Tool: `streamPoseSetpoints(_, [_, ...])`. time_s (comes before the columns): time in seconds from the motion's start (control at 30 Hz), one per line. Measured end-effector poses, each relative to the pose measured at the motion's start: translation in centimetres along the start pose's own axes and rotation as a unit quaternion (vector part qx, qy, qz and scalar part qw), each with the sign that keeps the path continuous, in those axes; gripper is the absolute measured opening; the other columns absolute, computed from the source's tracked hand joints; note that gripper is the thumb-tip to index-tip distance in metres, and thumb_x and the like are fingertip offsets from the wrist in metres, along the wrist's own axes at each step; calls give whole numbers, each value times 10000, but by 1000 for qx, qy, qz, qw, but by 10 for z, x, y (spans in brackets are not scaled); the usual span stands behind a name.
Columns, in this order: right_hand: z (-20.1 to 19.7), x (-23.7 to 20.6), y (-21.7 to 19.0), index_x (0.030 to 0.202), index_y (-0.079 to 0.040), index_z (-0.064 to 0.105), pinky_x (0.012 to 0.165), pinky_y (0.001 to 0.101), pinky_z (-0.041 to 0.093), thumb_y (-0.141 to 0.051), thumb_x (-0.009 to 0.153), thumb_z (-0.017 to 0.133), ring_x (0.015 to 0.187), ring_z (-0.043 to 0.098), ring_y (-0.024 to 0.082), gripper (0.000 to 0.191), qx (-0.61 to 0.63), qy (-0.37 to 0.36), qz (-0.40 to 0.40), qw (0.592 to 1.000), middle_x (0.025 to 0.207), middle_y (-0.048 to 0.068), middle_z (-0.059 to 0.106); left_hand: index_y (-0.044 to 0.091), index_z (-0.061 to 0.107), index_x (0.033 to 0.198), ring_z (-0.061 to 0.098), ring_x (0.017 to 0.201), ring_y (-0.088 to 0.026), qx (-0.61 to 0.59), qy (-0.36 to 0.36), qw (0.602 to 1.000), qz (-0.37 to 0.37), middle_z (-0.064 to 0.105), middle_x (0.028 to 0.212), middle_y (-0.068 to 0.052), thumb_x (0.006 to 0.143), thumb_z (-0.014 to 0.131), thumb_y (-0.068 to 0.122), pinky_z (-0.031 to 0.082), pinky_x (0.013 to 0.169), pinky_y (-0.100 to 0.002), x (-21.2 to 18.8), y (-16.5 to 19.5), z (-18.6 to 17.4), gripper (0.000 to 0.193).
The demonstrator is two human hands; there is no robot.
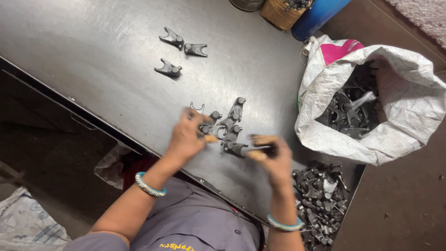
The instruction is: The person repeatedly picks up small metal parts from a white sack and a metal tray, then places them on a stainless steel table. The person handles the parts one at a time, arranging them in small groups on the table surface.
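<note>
A: So, starting at the person's left hand [188,137] — what is it doing?

B: It lies on the grey metal table [93,42], fingers curled round one of the dark forged metal fork parts [206,129]. The picture is blurred there, so how tightly it grips cannot be told. A blue beaded bangle [149,186] sits on that wrist.

A: And beyond that hand?

B: Well away from it, farther up the table, lie three loose fork parts [179,51], two touching each other and one just beside them.

A: Between the hands?

B: A small cluster of fork parts [233,123], touching one another, close to both sets of fingertips.

A: The right hand [274,158]?

B: It is closed on another dark fork part [237,148], pinching its end; the part stretches toward the left hand. That wrist wears a blue bangle too.

A: To the right of it?

B: Just beside the right forearm sits a heap of fork parts [320,195] at the table's edge. Farther off stands an open white woven sack [399,60], filled with more of the same dark parts. Beyond the sack, at the table's far end, stands a blue drum [318,16].
</note>
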State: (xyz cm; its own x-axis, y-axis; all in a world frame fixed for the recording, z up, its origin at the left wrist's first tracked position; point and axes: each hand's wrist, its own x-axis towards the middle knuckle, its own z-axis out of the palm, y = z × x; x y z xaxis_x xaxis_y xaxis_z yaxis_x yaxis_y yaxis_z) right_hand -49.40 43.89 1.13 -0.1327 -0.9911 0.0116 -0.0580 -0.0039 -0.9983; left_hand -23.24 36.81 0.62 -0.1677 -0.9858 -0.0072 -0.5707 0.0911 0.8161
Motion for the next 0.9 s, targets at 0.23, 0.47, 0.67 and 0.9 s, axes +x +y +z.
streamPoseSetpoints(0.23, [65, -9, 30, 1024, -94, 671, 948, 411, 503, 101, 655, 790, 1077, 626, 314, 434, -420, -34, -115, 899, 1076, 65, 708, 111, 304, 1560, 433, 1310, -543, 151, 7, 983, -104, 187, 1503, -335, 469, 1026, 208, 511, 1002, -455, 45, -26, -61, 1312])
streamPoseSetpoints(0.47, [2, -40, 66, 1188, -94, 605, 980, 377, 526, 195, 822, 699, 1203, 615, 275, 476, 312, 48, 60, 947, 1261, 136, 649, 53, 478, 1469, 565, 1223, -475, 130, 5, 990, -48, 328, 1478, -272, 557, 965, 114, 537, 978, -452, 67, -50, -53, 1035])
streamPoseSetpoints(0.67, [-21, -61, 84, 1257, -106, 593, 1007, 427, 549, 170, 779, 687, 1219, 625, 305, 560, 474, 82, 139, 866, 1304, 185, 642, 131, 661, 1308, 691, 1011, -334, -39, -84, 994, -49, 464, 1414, -111, 717, 748, -6, 593, 882, -397, 54, -54, -16, 613])
streamPoseSetpoints(0.9, [-25, -63, 94, 1285, -105, 620, 933, 389, 559, 157, 809, 713, 1185, 630, 268, 551, 470, 85, 125, 869, 1344, 150, 641, 43, 699, 1184, 649, 1109, -355, 9, -35, 997, 69, 597, 1256, -135, 731, 626, -112, 566, 929, -439, 26, -46, 28, 485])
